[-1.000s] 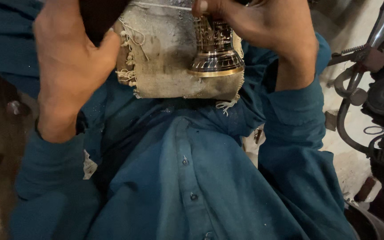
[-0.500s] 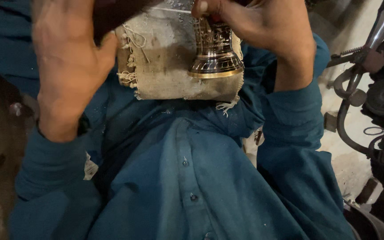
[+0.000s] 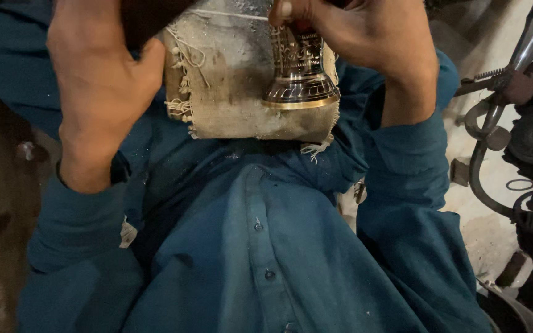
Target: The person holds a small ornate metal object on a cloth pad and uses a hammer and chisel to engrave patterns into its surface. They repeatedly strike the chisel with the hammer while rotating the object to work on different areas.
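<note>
Your right hand (image 3: 365, 49) pinches the engraved brass cup (image 3: 300, 74) by its upper part, flared base down, against the frayed cloth (image 3: 235, 92) on your lap — your left hand (image 3: 100, 92) wraps a dark object (image 3: 149, 18) beside it, over your blue shirt (image 3: 260, 246)

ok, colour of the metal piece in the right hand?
Brassy gold with dark engraved bands; the metal piece flares to a polished rim. Head view, in the right hand.
</note>
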